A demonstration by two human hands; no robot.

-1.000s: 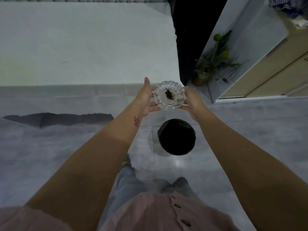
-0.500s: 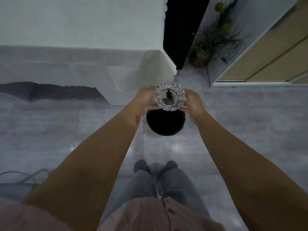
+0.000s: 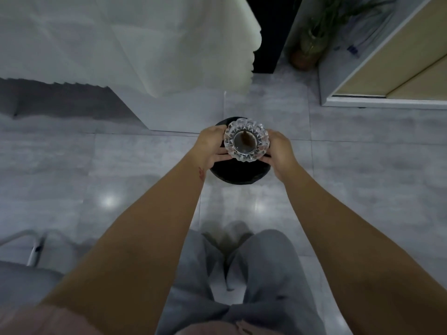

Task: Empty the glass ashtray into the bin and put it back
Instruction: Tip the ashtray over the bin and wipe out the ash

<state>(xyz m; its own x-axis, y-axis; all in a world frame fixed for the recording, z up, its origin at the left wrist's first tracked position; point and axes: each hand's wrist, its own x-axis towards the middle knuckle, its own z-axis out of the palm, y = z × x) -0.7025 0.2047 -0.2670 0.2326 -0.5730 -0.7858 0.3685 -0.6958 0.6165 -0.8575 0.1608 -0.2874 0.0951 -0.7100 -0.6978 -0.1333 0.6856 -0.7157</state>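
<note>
- The round, cut-glass ashtray with a scalloped rim (image 3: 246, 140) sits between both hands, raised directly over the round black bin (image 3: 238, 171) standing on the floor.
- The left hand (image 3: 212, 145) wraps the ashtray's left side, its grip closed on the glass with the thumb reaching under the near edge.
- The right hand (image 3: 280, 151) holds the opposite side, its grip likewise closed on the rim, fingertips curled beneath the near edge.
- The ashtray's mouth faces up toward the camera; a small brown clump (image 3: 246, 139) lies in its central well, somewhat blurred.
- The bin shows as a dark arc past the ashtray and between the wrists; most of its opening is covered by the ashtray and hands.
- A small reddish mark (image 3: 201, 172) shows on the left wrist.
- The floor is glossy grey stone tile (image 3: 362, 177), with two bright light reflections near the forearms.
- A white cloth (image 3: 145, 44) drapes down at the upper left, its corner hanging just beyond the bin.
- A potted green plant in a brownish pot (image 3: 307, 47) stands at the upper right, beside a pale cabinet with beige panels (image 3: 396, 68).
- Grey trousers (image 3: 254, 274) and a pink shirt hem (image 3: 217, 330) fill the bottom of the view.
- A metal tube frame (image 3: 33, 247) shows at the lower left.
</note>
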